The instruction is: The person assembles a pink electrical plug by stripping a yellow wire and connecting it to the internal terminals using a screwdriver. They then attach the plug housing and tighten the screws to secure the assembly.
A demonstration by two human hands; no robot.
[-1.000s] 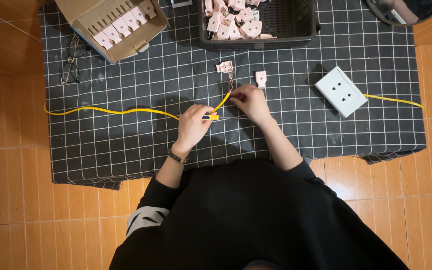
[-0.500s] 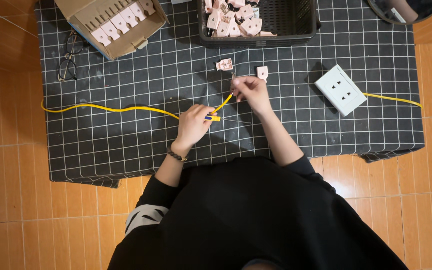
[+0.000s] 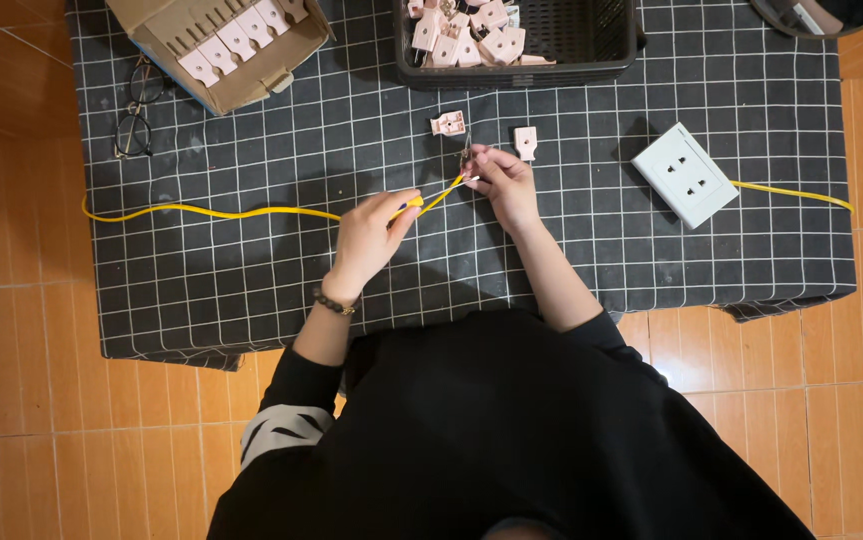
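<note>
My left hand (image 3: 373, 236) pinches a yellow cable (image 3: 231, 213) that trails left over the black checked cloth (image 3: 251, 290). The cable's stripped end rises toward my right hand (image 3: 504, 181), which grips the wire tip together with a small metal part. Two pale pink plug halves (image 3: 448, 123) (image 3: 524, 140) lie on the cloth just beyond my right hand.
A black basket (image 3: 591, 45) of several pink plug parts stands at the back centre. A cardboard box (image 3: 216, 40) of pink plugs sits back left, with eyeglasses (image 3: 134, 115) beside it. A white socket block (image 3: 684, 174) with its own yellow cord (image 3: 791, 192) lies to the right.
Both hands stay on the cable end; my right hand has shifted slightly while working at the wire tip. The cable on the left has barely moved.
</note>
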